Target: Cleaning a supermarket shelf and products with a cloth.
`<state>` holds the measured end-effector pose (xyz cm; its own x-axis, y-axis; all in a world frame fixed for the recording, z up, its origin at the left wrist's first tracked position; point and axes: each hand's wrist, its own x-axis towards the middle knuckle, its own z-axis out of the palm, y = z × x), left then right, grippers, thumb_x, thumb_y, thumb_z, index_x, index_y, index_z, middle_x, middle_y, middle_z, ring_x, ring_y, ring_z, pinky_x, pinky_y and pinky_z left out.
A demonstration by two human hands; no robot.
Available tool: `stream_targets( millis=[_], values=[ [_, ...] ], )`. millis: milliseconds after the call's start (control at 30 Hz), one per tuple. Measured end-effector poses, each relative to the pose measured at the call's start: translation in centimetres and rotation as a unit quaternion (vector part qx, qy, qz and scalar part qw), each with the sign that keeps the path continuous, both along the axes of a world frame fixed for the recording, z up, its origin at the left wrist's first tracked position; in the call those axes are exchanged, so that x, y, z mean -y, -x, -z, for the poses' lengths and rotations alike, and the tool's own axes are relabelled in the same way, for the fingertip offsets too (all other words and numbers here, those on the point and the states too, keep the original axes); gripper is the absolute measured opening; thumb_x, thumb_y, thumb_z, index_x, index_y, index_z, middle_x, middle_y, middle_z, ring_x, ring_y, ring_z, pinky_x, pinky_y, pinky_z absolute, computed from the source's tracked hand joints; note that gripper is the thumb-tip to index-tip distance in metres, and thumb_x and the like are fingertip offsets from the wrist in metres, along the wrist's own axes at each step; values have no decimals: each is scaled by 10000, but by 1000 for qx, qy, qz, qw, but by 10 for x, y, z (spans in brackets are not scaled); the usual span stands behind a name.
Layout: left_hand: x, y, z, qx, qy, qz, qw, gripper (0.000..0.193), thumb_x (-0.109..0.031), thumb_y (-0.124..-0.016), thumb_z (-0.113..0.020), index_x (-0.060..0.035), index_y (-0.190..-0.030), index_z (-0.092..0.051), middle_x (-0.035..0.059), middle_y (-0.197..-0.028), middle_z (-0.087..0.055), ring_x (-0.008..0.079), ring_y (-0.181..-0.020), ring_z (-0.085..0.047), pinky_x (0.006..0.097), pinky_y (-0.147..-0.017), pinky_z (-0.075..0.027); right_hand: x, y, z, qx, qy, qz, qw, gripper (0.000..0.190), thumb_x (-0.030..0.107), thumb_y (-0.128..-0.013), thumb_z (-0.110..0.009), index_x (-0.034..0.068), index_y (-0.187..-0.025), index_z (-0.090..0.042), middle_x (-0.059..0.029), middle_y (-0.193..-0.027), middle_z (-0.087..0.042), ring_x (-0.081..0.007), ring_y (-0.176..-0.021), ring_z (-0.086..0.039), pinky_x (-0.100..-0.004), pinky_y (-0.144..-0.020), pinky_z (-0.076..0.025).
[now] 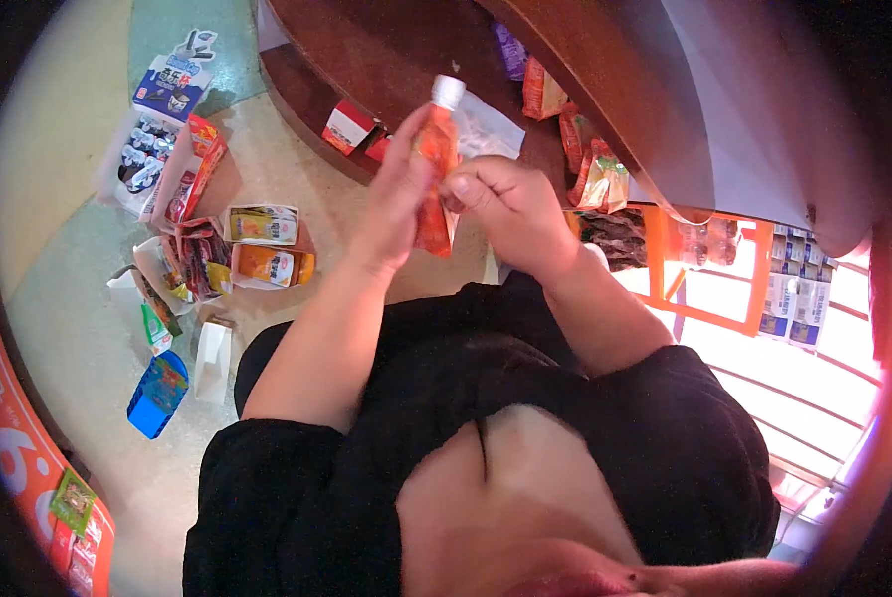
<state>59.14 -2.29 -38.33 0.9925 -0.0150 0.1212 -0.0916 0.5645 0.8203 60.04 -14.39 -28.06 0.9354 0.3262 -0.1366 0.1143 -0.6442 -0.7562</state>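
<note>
In front of my chest, my left hand is wrapped around an orange-red packaged drink or jelly with a white screw cap. It stands nearly upright, and its lower end tapers to flat corners like a soft pouch. From the other side, my right hand has its fingers curled, with thumb and forefinger pinching the right edge. Some blur covers the contact, and the fingers hide part of the package's front.
Open snack boxes and a white carton stand on the floor at left, near a blue plastic basket. A curved brown shelf holds snack bags and a clear plastic bag. An orange frame stands at right.
</note>
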Motion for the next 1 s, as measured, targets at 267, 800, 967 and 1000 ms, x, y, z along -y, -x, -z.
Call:
stream_targets(
  millis=[267, 800, 967, 1000],
  values=[
    [-39, -7, 8, -95, 489, 208, 842, 899, -682, -838, -496, -60, -1452, -285, 215, -1411, -417, 386, -1204, -512, 577, -978, -434, 57, -55, 62, 86, 48, 112, 989, 191, 160, -890, -626, 35, -1028, -668, -91, -889, -668, -183, -820, -633, -294, -755, -509],
    [-52, -4, 15, -61, 515, 264, 813, 904, -631, -839, -514, 8, -1438, -288, 302, -1376, -413, 425, -1212, -494, 574, -951, -458, 82, -83, 125, 168, 162, 115, 966, 240, 75, -895, -530, 42, -1089, -667, -121, -998, -641, -255, -897, -627, -340, -784, -504],
    [-54, -6, 13, -88, 399, 188, 893, 758, -489, -883, -512, 19, -1416, -328, 277, -1375, -439, 386, -1209, -514, 481, -1004, -439, 46, -61, 53, -113, -236, 258, 930, 168, 30, -888, -504, 37, -939, -663, -100, -944, -628, -237, -886, -616, -329, -779, -499],
    [-56, -6, 17, -86, 400, 189, 893, 758, -489, -883, -512, 19, -1416, -328, 277, -1375, -439, 386, -1209, -514, 481, -1004, -439, 40, -62, 51, -84, -310, 222, 921, 187, -1, -890, -481, 56, -991, -627, -115, -996, -627, -258, -883, -623, -342, -778, -521]
  ],
)
